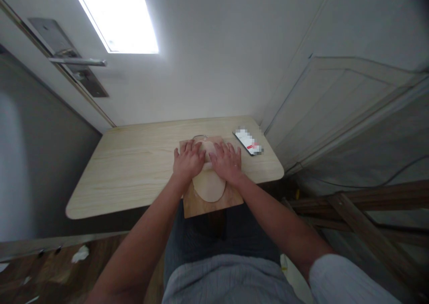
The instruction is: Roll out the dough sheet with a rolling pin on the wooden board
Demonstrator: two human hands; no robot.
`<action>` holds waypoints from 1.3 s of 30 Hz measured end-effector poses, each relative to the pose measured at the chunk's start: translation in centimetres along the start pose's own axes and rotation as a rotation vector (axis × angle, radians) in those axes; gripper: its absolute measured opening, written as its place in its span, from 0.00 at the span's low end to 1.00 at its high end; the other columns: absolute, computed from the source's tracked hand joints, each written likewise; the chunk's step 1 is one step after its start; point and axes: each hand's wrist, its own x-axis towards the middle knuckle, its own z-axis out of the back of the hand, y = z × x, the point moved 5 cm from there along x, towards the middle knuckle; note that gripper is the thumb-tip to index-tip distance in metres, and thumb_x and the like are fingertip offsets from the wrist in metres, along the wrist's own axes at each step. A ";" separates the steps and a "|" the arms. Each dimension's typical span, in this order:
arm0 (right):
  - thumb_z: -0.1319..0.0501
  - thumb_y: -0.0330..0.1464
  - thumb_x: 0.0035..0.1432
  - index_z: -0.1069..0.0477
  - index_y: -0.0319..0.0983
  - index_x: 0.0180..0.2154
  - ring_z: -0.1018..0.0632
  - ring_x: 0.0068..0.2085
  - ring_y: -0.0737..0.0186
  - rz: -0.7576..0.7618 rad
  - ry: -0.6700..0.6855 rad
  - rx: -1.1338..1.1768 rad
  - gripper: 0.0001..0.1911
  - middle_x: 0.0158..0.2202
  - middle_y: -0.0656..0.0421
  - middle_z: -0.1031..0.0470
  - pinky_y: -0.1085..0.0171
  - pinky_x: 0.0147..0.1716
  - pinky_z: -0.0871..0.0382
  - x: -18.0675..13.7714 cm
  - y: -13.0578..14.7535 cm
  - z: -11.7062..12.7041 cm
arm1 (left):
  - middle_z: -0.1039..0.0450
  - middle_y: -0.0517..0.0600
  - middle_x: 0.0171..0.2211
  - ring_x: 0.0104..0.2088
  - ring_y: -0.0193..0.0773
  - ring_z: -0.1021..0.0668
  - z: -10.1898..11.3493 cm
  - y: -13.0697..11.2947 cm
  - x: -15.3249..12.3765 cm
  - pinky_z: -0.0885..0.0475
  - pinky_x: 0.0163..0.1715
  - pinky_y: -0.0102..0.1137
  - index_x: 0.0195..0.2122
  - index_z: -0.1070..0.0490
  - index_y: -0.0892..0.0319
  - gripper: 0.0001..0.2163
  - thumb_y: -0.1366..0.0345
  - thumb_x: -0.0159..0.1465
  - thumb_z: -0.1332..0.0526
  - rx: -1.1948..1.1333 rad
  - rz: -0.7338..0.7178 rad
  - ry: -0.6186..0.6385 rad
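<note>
A pale oval sheet of dough (209,185) lies on a brown wooden board (201,206) at the near edge of a light wooden table (134,165). My left hand (188,160) and my right hand (227,162) rest side by side on the far part of the dough, palms down, fingers stretched forward. Between them shows a pale rounded shape (208,150); whether it is folded dough or a rolling pin I cannot tell. A thin curved rim (200,137) peeks out just beyond the board.
A phone (248,142) with a lit screen lies on the table's far right corner. A white door with a metal handle (77,62) stands at the left. Wooden frame pieces (362,214) lean at the right. Paper scraps (80,252) lie on the floor.
</note>
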 end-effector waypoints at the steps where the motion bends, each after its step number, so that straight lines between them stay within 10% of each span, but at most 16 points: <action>1: 0.53 0.46 0.71 0.37 0.43 0.66 0.39 0.67 0.43 -0.005 0.008 -0.001 0.28 0.68 0.52 0.37 0.37 0.66 0.55 0.3 0.0 -0.1 | 0.39 0.56 0.68 0.67 0.54 0.38 0.0 0.1 0.2 0.41 0.63 0.60 0.65 0.38 0.52 0.24 0.52 0.73 0.58 -0.002 -0.001 -0.010; 39: 0.51 0.48 0.70 0.36 0.41 0.65 0.35 0.64 0.42 -0.007 0.050 0.017 0.30 0.67 0.49 0.36 0.38 0.63 0.48 5.1 0.2 -0.6 | 0.27 0.58 0.54 0.54 0.50 0.27 0.4 1.3 4.5 0.35 0.54 0.45 0.52 0.28 0.57 0.21 0.56 0.74 0.58 0.005 0.010 -0.099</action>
